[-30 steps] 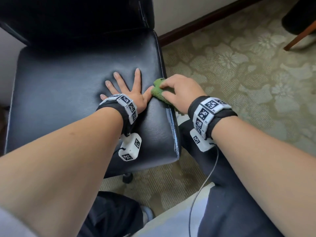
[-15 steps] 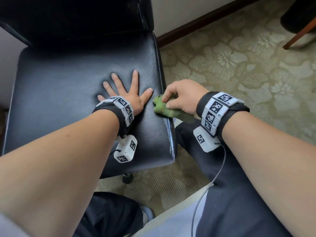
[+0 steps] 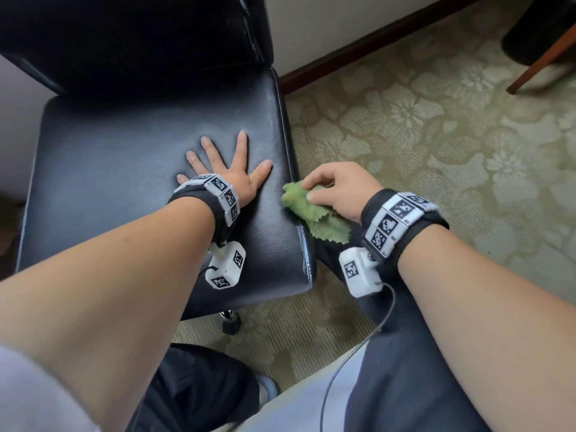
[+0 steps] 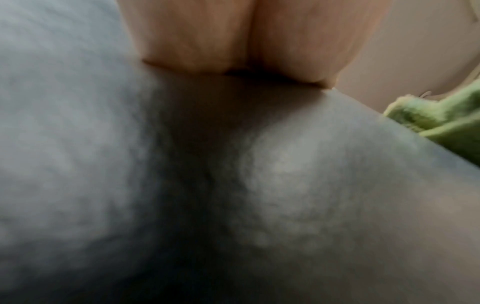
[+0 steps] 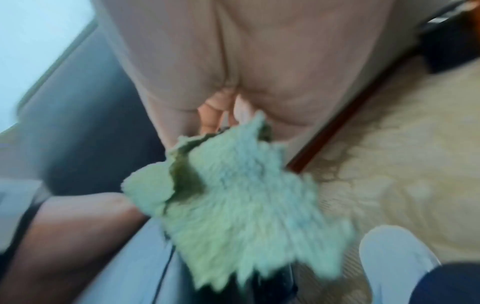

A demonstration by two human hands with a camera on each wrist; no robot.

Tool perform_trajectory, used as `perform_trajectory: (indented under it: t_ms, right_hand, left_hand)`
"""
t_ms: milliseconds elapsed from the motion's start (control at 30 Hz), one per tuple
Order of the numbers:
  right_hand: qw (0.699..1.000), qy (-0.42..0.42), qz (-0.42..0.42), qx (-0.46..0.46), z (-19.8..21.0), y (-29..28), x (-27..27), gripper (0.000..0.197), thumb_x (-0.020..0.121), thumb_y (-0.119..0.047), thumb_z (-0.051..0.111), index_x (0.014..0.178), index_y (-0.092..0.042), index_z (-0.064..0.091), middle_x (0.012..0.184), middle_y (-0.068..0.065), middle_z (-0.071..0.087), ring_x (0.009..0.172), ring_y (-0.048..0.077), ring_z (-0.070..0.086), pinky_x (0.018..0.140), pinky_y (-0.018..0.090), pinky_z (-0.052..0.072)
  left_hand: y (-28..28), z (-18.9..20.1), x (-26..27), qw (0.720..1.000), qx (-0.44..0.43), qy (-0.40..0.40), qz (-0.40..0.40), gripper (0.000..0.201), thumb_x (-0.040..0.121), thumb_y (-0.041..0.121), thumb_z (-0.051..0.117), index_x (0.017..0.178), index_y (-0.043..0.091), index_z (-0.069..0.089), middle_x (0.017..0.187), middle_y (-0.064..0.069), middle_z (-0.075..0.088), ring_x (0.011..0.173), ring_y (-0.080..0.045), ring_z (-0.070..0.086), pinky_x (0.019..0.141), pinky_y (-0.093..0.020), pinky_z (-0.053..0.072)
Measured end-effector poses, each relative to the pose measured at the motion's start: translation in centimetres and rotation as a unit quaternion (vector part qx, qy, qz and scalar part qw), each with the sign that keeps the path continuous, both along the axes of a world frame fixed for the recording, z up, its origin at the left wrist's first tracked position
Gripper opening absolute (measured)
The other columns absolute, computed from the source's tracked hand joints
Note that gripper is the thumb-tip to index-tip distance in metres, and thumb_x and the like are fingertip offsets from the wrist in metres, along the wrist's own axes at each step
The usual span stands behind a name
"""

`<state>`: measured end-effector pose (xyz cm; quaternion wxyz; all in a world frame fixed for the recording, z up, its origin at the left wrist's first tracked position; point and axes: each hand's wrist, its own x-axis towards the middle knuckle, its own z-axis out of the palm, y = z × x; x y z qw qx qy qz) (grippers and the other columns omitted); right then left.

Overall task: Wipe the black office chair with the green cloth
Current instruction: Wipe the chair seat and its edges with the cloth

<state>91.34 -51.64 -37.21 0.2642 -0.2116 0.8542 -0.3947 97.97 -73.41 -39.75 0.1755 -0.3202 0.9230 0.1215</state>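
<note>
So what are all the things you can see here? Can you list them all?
office chair: one, black, left, against the wall
cloth: one, green, at the seat's right edge
carpet: one, pale green with flowers, on the floor
baseboard: one, dark brown, along the wall
wooden leg: one, brown, top right corner
left hand: one, flat on the seat, fingers spread
right hand: one, holds the cloth

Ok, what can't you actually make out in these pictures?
- Chair back: head view, top cut off by the frame edge and too dark.
- Left hand fingers: left wrist view shows only the blurred palm heel.
- Cloth contact with the seat edge: right hand covers it; right wrist view is motion-blurred.
</note>
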Motion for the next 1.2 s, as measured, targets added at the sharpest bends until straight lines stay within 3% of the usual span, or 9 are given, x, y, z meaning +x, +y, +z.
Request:
perform_trajectory:
  t_ms: [133,233,367,533,700,800,900,1033,1200]
  right_hand:
    - [0.970,0.037,-0.234,-0.054,-0.3,1.2,0.1,0.024,0.084,-0.011,0.072,0.098,-0.031,0.069,0.102,-0.009,0.067,0.093,0.012,0.064,0.087,0.030,0.053]
    - [0.985,0.054,-0.161,-0.038,0.1,1.0,1.6,0.036,0.087,-0.008,0.066,0.117,-0.028,0.067,0.113,-0.010,0.064,0.101,0.009,0.059,0.092,0.024,0.047]
    - [0.997,0.066,-0.034,-0.005,-0.6,-0.7,4.4,0.039,0.085,-0.013,0.066,0.119,-0.031,0.069,0.117,-0.007,0.060,0.104,0.010,0.057,0.094,0.022,0.041]
    - [0.991,0.108,0.071,0.027,-0.7,-0.7,4.7,0.028,0.087,-0.024,0.071,0.114,-0.032,0.075,0.114,-0.007,0.060,0.110,0.013,0.059,0.094,0.020,0.038]
    - [0.980,0.065,0.163,0.089,0.3,-0.3,4.5,0.030,0.083,-0.020,0.073,0.107,-0.036,0.077,0.090,-0.023,0.057,0.097,0.006,0.058,0.082,0.021,0.041]
    - [0.973,0.047,0.196,0.109,0.2,0.0,4.7,0.029,0.078,-0.019,0.077,0.101,-0.037,0.076,0.094,-0.015,0.062,0.092,0.008,0.060,0.080,0.023,0.046]
    - [0.984,0.033,0.154,0.084,-0.1,0.4,4.6,0.023,0.077,-0.018,0.078,0.092,-0.034,0.074,0.097,-0.011,0.068,0.088,0.008,0.062,0.080,0.025,0.050]
    - [0.998,0.062,-0.013,0.008,-1.0,0.3,4.4,0.016,0.078,-0.022,0.075,0.092,-0.031,0.073,0.087,-0.012,0.071,0.081,0.004,0.064,0.075,0.025,0.049]
    - [0.999,0.020,-0.002,0.038,-1.2,0.3,4.0,0.014,0.076,-0.025,0.079,0.086,-0.030,0.071,0.084,-0.007,0.073,0.080,0.013,0.069,0.080,0.036,0.058]
  left_hand:
    - [0.3,1.4,2.2,0.998,0.014,-0.020,-0.050,0.078,0.091,0.087,0.022,0.157,0.060,-0.011,0.172,-0.004,-0.023,0.157,-0.042,-0.019,0.121,-0.069,-0.003]
    - [2.2,1.7,5.0,0.996,0.017,-0.039,-0.074,0.077,0.093,0.085,0.024,0.157,0.059,-0.011,0.172,-0.003,-0.023,0.158,-0.040,-0.018,0.124,-0.065,-0.002]
    - [4.4,1.5,7.7,0.996,0.012,-0.039,-0.075,0.069,0.098,0.078,0.022,0.156,0.060,-0.011,0.172,-0.002,-0.023,0.158,-0.040,-0.017,0.124,-0.064,-0.002]
    - [4.8,0.2,8.4,0.997,-0.010,-0.017,-0.074,0.064,0.101,0.074,0.019,0.156,0.060,-0.011,0.173,-0.003,-0.022,0.158,-0.041,-0.016,0.123,-0.066,-0.002]
    - [4.9,-1.2,8.4,0.997,-0.036,0.008,-0.066,0.064,0.101,0.074,0.017,0.154,0.061,-0.016,0.173,-0.005,-0.021,0.158,-0.043,-0.013,0.121,-0.070,0.000]
    - [4.9,-1.3,8.3,0.997,-0.032,0.014,-0.064,0.064,0.101,0.073,0.017,0.154,0.061,-0.017,0.173,-0.005,-0.022,0.158,-0.043,-0.014,0.121,-0.070,-0.001]
    - [5.1,-1.4,8.3,0.997,-0.035,0.027,-0.059,0.065,0.101,0.073,0.017,0.155,0.060,-0.017,0.173,-0.006,-0.021,0.158,-0.044,-0.013,0.121,-0.071,-0.001]
    - [5.7,-1.4,7.6,0.998,-0.030,0.034,-0.045,0.066,0.101,0.074,0.017,0.156,0.058,-0.014,0.173,-0.007,-0.021,0.157,-0.045,-0.014,0.121,-0.070,-0.003]
    - [6.5,-1.4,6.0,0.999,-0.030,0.035,-0.024,0.067,0.101,0.074,0.016,0.158,0.055,-0.013,0.172,-0.009,-0.021,0.157,-0.047,-0.014,0.121,-0.071,-0.003]
